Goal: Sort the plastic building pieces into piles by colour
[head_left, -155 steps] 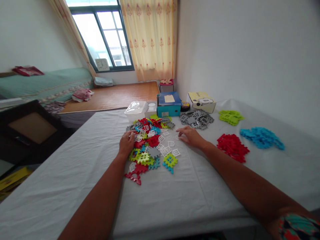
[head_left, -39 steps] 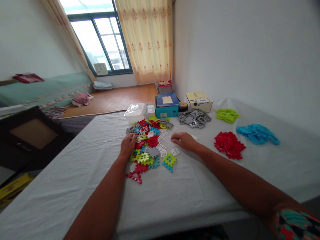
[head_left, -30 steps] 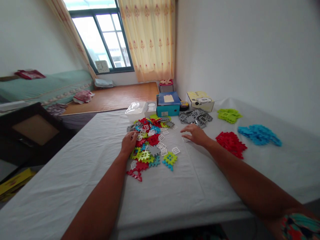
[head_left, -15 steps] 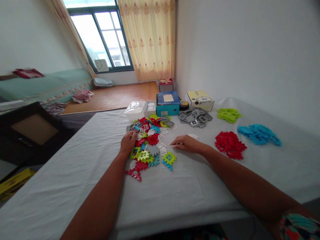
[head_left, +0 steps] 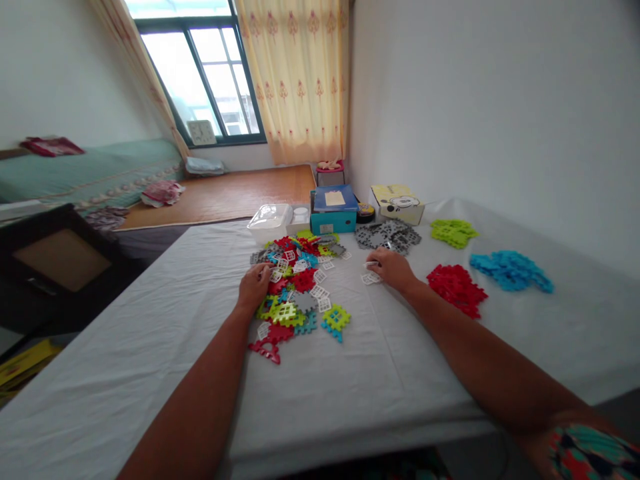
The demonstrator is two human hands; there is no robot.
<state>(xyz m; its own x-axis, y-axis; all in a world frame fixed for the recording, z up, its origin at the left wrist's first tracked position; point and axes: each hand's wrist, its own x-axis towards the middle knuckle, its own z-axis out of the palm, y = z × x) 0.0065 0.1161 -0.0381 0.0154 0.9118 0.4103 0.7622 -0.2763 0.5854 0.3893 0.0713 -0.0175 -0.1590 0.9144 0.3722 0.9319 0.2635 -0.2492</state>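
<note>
Head view: the right hand (head_left: 392,268) pinches a white toy window (head_left: 370,264) in its grip, near other white windows (head_left: 371,279); for the left hand (head_left: 255,285), I can't tell.

2 patterned curtains (head_left: 300,73) flank the window (head_left: 167,67); 1 square clock (head_left: 201,133) stands at its base.

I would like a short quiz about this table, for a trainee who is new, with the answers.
1. What colour is the pile just in front of the yellow box?
2. True or false: the blue pile lies to the right of the red pile.
3. Fill in: the left hand is at the mixed pile; the right hand is by small ___ window-shaped pieces.

Key: 1. gray; 2. true; 3. white.
</note>
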